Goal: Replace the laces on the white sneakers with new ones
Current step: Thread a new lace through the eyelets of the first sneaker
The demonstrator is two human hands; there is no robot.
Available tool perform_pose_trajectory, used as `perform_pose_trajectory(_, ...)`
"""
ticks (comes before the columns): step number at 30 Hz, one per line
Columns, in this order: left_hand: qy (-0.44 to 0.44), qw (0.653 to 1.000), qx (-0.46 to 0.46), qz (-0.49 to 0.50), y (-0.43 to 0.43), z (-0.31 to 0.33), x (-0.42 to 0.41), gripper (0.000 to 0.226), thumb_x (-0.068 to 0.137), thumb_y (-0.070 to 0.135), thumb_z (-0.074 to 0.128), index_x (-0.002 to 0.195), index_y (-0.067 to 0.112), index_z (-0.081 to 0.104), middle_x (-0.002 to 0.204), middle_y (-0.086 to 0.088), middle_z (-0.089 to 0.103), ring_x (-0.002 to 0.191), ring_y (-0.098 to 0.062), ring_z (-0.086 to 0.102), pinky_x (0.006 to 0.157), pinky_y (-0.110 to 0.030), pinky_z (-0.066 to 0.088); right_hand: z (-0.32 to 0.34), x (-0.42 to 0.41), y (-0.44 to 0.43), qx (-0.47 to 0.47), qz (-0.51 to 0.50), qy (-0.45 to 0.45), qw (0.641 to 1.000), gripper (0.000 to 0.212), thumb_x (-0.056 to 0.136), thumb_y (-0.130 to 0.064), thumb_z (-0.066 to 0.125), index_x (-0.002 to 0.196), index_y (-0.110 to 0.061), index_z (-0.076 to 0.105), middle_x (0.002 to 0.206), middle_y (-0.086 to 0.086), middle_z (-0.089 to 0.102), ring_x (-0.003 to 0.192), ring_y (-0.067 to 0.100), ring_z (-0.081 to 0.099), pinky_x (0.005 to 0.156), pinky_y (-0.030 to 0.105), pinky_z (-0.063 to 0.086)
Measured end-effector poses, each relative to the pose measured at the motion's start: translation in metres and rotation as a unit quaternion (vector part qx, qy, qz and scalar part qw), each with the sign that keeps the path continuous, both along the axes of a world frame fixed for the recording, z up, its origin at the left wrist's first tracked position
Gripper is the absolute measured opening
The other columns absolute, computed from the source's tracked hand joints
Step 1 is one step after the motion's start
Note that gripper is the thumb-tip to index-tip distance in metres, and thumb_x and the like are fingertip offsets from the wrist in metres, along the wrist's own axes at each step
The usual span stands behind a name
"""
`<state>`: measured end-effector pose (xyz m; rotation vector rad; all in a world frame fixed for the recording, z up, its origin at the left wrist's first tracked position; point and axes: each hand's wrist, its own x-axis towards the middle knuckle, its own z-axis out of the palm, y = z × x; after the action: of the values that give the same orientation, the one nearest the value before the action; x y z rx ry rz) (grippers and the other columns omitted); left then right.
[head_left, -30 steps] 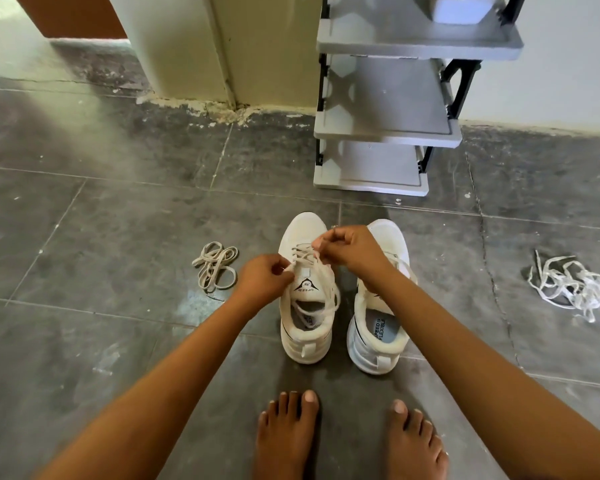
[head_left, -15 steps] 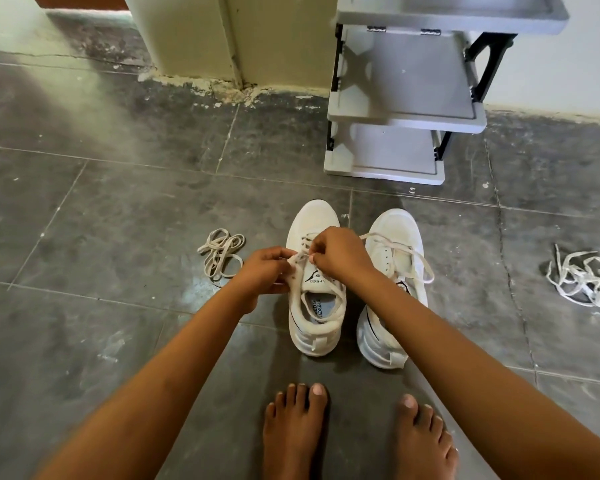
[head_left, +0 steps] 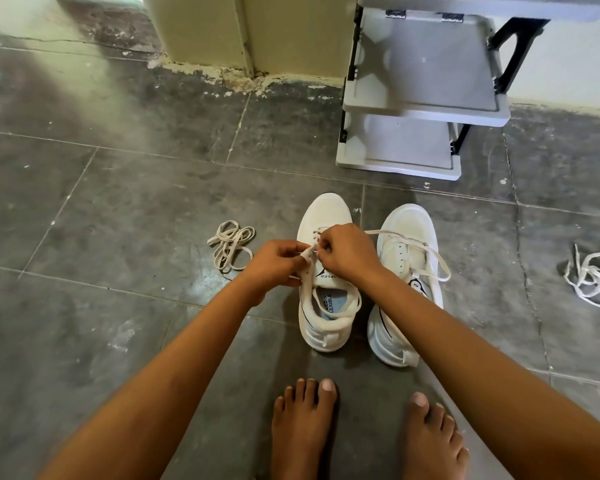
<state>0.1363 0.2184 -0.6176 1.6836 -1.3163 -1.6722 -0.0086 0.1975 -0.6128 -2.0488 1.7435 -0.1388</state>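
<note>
Two white sneakers stand side by side on the grey tile floor, toes pointing away from me. Over the tongue of the left sneaker [head_left: 326,216], my left hand [head_left: 274,261] and my right hand [head_left: 347,252] meet and both pinch its white lace [head_left: 309,252]. The right sneaker [head_left: 407,237] has a loose white lace [head_left: 430,252] looping across its top and off its right side. A beige lace bundle [head_left: 231,244] lies on the floor left of the shoes. Near the right edge sits a tangled pile of white laces [head_left: 593,278].
A grey plastic shoe rack [head_left: 413,109] with black posts stands beyond the sneakers against the wall. My bare feet [head_left: 305,420] are on the floor just behind the shoes. A wall corner with crumbling plaster [head_left: 236,77] is at the back.
My hands have drawn closer together over the left sneaker's tongue, both working the lace. The camera has tilted down and nearer; the shoes have stayed in place.
</note>
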Motion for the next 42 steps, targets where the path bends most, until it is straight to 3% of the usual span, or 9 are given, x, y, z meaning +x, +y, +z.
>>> perform_pose_trajectory(8, -0.015, 1.0, -0.004, -0.011, -0.006, 0.001, 0.001, 0.025, 0.097, 0.007, 0.044, 0.109, 0.011, 0.066, 0.095, -0.011, 0.066, 0.073, -0.014, 0.065, 0.064, -0.02, 0.057, -0.005, 0.002, 0.003, -0.019, -0.02, -0.021, 0.999, 0.017, 0.088, -0.023, 0.058, 0.095, -0.015, 0.071, 0.095, 0.009, 0.07, 0.09, 0.028, 0.062, 0.069, 0.029, 0.044)
perform_pose_trajectory(15, -0.206, 0.96, -0.184, -0.035, -0.015, -0.012, -0.013, 0.004, 0.085, 0.013, 0.066, 0.087, 0.014, 0.07, 0.086, -0.007, 0.07, 0.08, -0.025, 0.065, 0.076, -0.04, 0.054, -0.006, -0.011, 0.0, 0.011, -0.07, -0.105, 0.992, 0.013, 0.081, -0.014, 0.065, 0.089, -0.015, 0.075, 0.091, 0.005, 0.073, 0.089, 0.022, 0.064, 0.079, 0.033, 0.05)
perform_pose_trajectory(21, -0.295, 0.922, -0.247, -0.047, -0.016, -0.015, -0.016, 0.007, 0.088, 0.017, 0.053, 0.091, 0.017, 0.06, 0.091, -0.006, 0.067, 0.085, -0.026, 0.061, 0.068, -0.034, 0.046, -0.009, -0.015, 0.005, 0.029, -0.061, -0.167, 0.984, 0.025, 0.078, -0.017, 0.071, 0.101, -0.012, 0.061, 0.104, 0.006, 0.063, 0.097, 0.021, 0.058, 0.084, 0.03, 0.045)
perform_pose_trajectory(26, -0.226, 0.943, -0.243, 0.014, -0.015, -0.015, -0.013, 0.005, 0.09, 0.011, 0.053, 0.09, 0.013, 0.058, 0.09, -0.008, 0.069, 0.087, -0.027, 0.062, 0.077, -0.04, 0.05, -0.016, -0.036, 0.024, 0.051, 0.036, -0.086, 0.994, 0.063, 0.08, -0.034, 0.071, 0.134, -0.017, 0.045, 0.136, 0.002, 0.042, 0.124, 0.02, 0.041, 0.094, 0.024, 0.031)
perform_pose_trajectory(32, 0.0, 0.973, -0.186, 0.134, -0.014, 0.015, -0.028, 0.02, 0.097, 0.002, 0.04, 0.082, 0.013, 0.049, 0.088, -0.012, 0.068, 0.087, -0.022, 0.065, 0.076, -0.027, 0.051, -0.009, -0.044, 0.025, 0.028, 0.061, -0.021, 0.998, 0.052, 0.092, -0.042, 0.052, 0.138, -0.02, 0.044, 0.14, 0.0, 0.043, 0.127, 0.021, 0.041, 0.096, 0.03, 0.037)
perform_pose_trajectory(37, 0.228, 0.904, -0.217, 0.289, -0.054, 0.064, 0.009, 0.024, 0.1, 0.014, 0.03, 0.08, 0.019, 0.044, 0.061, 0.009, 0.054, 0.048, -0.005, 0.048, 0.054, -0.025, 0.047, -0.007, -0.04, 0.028, 0.045, 0.081, -0.016, 0.996, 0.055, 0.095, -0.045, 0.044, 0.144, -0.023, 0.034, 0.149, -0.002, 0.033, 0.134, 0.021, 0.033, 0.105, 0.034, 0.032)
perform_pose_trajectory(38, 0.125, 0.944, -0.194, 0.236, -0.035, 0.048, -0.001, 0.027, 0.1, 0.027, 0.026, 0.085, 0.02, 0.047, 0.068, 0.01, 0.06, 0.054, -0.005, 0.052, 0.059, -0.029, 0.045, -0.007, -0.042, 0.027, 0.054, 0.089, -0.013, 0.995, 0.058, 0.095, -0.046, 0.045, 0.146, -0.023, 0.031, 0.152, -0.002, 0.029, 0.137, 0.021, 0.03, 0.107, 0.034, 0.029)
perform_pose_trajectory(40, -0.213, 0.969, -0.105, 0.073, 0.023, -0.006, 0.008, 0.063, 0.092, 0.062, 0.005, 0.116, 0.026, 0.051, 0.124, 0.007, 0.06, 0.109, -0.012, 0.056, 0.094, -0.043, 0.039, -0.006, -0.047, 0.028, 0.066, 0.106, -0.004, 0.992, 0.065, 0.093, -0.047, 0.048, 0.148, -0.022, 0.024, 0.156, -0.003, 0.02, 0.141, 0.02, 0.022, 0.111, 0.034, 0.024)
perform_pose_trajectory(42, -0.23, 0.968, -0.033, -0.094, 0.124, -0.084, -0.021, 0.061, 0.093, 0.061, 0.006, 0.136, 0.032, 0.038, 0.153, 0.006, 0.029, 0.14, -0.017, 0.024, 0.114, -0.038, 0.016, -0.006, -0.05, 0.032, 0.065, 0.12, 0.004, 0.991, 0.071, 0.092, -0.047, 0.05, 0.15, -0.023, 0.018, 0.158, -0.003, 0.013, 0.143, 0.019, 0.018, 0.113, 0.033, 0.021)
